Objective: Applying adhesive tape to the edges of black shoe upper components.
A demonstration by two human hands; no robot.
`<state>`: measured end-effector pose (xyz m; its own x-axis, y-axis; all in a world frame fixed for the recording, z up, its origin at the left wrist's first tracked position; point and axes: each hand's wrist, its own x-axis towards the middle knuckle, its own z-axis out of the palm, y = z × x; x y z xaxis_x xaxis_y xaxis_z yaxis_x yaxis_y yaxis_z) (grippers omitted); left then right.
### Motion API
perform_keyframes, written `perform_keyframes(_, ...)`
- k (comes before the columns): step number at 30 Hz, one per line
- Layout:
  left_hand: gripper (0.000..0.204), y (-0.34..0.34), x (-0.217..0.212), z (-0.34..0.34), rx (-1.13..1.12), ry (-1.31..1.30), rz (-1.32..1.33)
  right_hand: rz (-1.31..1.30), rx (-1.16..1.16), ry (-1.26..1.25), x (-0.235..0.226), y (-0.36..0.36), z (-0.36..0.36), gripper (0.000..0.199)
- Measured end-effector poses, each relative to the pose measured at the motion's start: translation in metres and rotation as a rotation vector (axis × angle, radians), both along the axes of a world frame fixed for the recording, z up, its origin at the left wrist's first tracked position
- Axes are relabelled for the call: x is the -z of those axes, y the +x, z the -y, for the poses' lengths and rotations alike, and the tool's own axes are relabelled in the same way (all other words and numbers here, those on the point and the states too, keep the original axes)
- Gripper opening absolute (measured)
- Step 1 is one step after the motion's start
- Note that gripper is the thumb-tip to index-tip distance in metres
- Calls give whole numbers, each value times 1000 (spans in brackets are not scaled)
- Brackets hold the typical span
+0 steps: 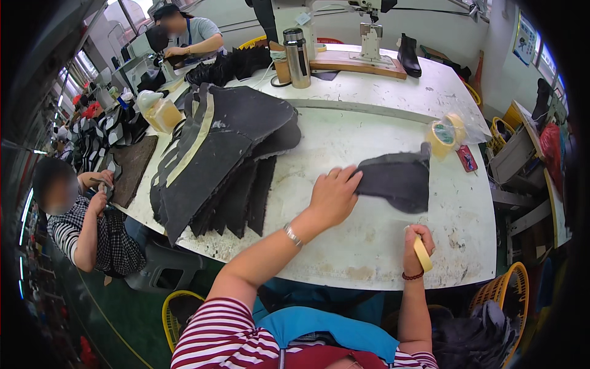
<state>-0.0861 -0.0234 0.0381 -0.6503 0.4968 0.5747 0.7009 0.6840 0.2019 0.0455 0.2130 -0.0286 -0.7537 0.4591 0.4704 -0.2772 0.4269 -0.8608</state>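
Note:
A dark grey cut piece (396,181) of leather-like sheet, its edges slightly blurred, is at the right of the white table. My left hand (334,195) has its fingers closed on the left end of that piece. Closer to the front edge, my right hand (415,241) is closed round a roll of cream-coloured tape (423,254). To the left of my hands lies a large fanned stack of dark cut pieces (230,132). A pale yellow strip (195,138) runs along its top piece.
Tape rolls in a plastic bag (447,132) and a red card-like item (467,158) lie at the right. A steel flask (297,58), a sewing machine (372,43) and a black boot (409,55) stand at the back. Two people (92,215) (187,34) work at the left and far left.

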Motion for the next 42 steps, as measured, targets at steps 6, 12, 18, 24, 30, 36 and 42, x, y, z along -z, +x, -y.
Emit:
perform_keyframes(6, 52, 78, 11, 51, 51, 266, 429, 2, 0, -249, -5, 17, 4, 8)
perform_keyframes(12, 52, 88, -52, 41, 126, 299, 318, -101, -435, 7, -23, 31, 63, 14)
perform_keyframes(18, 54, 116, -87, 40, 217, 194, 92, 102, -76, 140, -2, 15, 17, 27)
perform_keyframes(24, 58, 98, -44, 72, 241, 89, -21, 151, 176, 652, -6, 39, -46, 30)
perform_keyframes(30, 57, 90, 22, 98, 188, -170, 209, 586, 228, 483, 31, 100, -109, 37)
perform_keyframes(36, 62, 101, 11, 96, 58, -343, 314, 386, 410, 392, -21, 127, -117, 21)
perform_keyframes(42, 62, 108, 29, 37, 198, -88, 361, 160, 247, 114, -69, 113, -80, 13)
